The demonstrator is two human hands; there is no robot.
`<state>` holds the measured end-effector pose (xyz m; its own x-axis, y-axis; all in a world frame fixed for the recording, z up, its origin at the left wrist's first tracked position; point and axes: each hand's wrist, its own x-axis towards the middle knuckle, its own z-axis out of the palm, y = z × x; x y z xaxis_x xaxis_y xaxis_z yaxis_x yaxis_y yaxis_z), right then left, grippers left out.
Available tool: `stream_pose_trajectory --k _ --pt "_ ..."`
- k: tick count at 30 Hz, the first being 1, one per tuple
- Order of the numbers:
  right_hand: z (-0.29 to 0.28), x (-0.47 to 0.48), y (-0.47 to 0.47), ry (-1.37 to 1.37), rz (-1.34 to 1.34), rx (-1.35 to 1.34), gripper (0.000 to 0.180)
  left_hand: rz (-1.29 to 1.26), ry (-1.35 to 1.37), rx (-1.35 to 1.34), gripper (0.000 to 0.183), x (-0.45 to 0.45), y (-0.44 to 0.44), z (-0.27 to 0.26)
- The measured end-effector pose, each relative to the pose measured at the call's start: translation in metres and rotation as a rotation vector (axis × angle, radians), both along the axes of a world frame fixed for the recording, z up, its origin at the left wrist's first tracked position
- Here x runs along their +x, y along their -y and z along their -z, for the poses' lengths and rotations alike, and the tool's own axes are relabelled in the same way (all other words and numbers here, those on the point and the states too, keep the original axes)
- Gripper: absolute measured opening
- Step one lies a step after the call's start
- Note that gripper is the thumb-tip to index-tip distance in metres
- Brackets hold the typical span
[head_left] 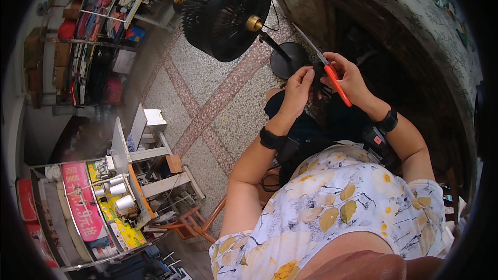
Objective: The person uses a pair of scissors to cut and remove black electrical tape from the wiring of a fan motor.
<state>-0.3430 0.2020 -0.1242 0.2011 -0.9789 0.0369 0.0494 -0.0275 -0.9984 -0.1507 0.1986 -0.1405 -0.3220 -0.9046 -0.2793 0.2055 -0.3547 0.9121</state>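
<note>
My right hand (352, 81) holds scissors (337, 85) with red-orange handles. Their metal blades lie together and point up and to the left, away from my body. Beside it, my left hand (297, 91) has its thumb and forefinger pinched at a small dark item (318, 73) between the two hands. What that item is cannot be made out against the dark background. Both hands are above my lap, over dark trousers (307, 124). Each wrist wears a black band.
A black fan (229, 15) stands on a round base (290, 60) just beyond my hands. Curving along the right is a table with a patterned cloth (435, 19). Loaded shelves (93, 41) and a sewing machine with white thread cones (124, 202) are at left, beside a wooden chair (190, 223).
</note>
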Motion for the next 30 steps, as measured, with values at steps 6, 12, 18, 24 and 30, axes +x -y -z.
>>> stream_pose_trajectory --k 6,12,18,24,30 --pt "-0.001 -0.019 0.002 -0.060 -0.086 0.019 0.053 0.118 0.562 -0.478 0.069 -0.001 -0.018 -0.027" --pt "-0.015 -0.048 0.001 -0.165 -0.268 0.126 0.051 0.182 0.601 -0.618 0.020 0.037 -0.002 -0.031" --pt "-0.006 -0.045 -0.009 0.029 -0.396 0.236 0.056 0.063 0.489 -0.606 0.017 0.047 0.009 -0.024" --pt "-0.018 -0.036 -0.023 0.021 -0.449 0.280 0.057 -0.055 0.596 -0.589 0.018 0.038 0.007 -0.036" --pt "-0.002 -0.032 -0.034 0.091 -0.466 0.391 0.061 -0.166 0.744 -0.767 0.017 0.032 0.007 -0.044"
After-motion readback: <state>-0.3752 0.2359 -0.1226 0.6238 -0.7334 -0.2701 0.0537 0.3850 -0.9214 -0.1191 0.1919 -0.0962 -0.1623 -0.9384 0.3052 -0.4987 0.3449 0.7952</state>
